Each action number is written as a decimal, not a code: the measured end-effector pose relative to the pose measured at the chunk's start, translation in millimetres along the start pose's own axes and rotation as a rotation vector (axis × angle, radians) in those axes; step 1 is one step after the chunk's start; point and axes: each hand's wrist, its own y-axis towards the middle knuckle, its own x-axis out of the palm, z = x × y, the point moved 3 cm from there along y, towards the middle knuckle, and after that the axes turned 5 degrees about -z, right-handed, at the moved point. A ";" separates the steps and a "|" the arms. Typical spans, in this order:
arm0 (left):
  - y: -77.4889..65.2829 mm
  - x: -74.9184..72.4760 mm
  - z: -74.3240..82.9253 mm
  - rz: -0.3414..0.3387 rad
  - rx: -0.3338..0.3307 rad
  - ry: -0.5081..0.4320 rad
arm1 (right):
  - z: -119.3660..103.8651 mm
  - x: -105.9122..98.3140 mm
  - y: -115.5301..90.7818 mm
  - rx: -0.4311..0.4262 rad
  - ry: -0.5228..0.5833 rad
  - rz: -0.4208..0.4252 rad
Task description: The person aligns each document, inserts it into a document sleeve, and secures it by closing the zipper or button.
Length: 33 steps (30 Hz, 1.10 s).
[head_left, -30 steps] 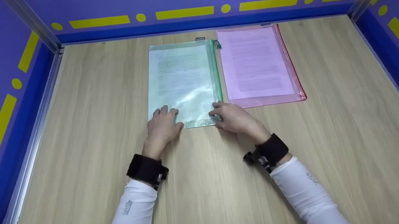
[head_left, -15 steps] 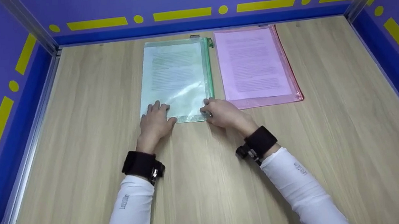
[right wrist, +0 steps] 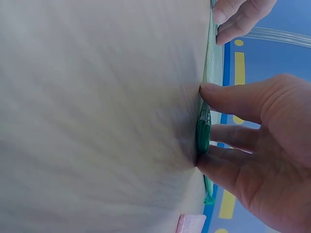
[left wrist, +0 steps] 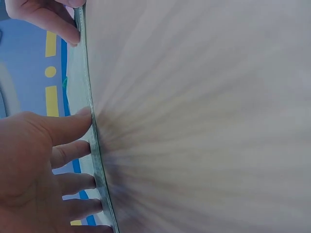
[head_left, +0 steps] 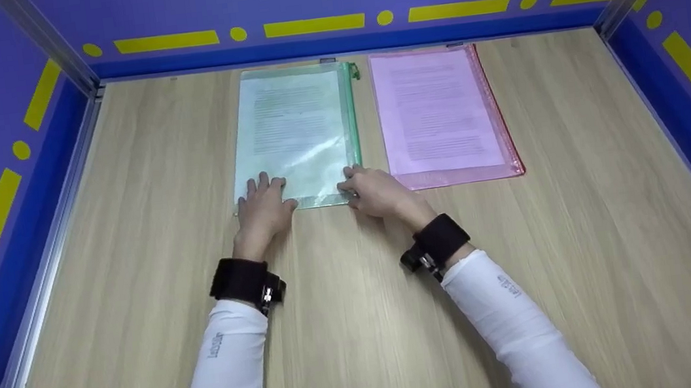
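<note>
A green translucent zip folder (head_left: 297,150) with a printed sheet inside lies flat near the back of the table, its green zip along the right side. On its near left corner rests my left hand (head_left: 263,212), fingers spread over the plastic and thumb at the near edge. My right hand (head_left: 378,191) grips the near right corner, its fingers bent around the zip end (right wrist: 203,136) and its thumb (right wrist: 228,99) against the near edge. To the right lies a pink zip folder (head_left: 441,110), also with a printed sheet, apart from the green one.
The wooden table (head_left: 348,325) is bounded by a blue back wall (head_left: 314,46) with yellow marks and by side walls. A metal rail (head_left: 59,222) follows the left edge. Small dark tabs show at the back ends of both folders.
The green folder has slid left and slightly back with both hands on it, widening the gap to the pink folder. The pink folder stays in place on the table.
</note>
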 end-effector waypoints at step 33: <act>0.7 -0.8 -1.0 0.027 -0.007 -0.024 | 21.9 0.0 3.1 -0.026 0.240 0.033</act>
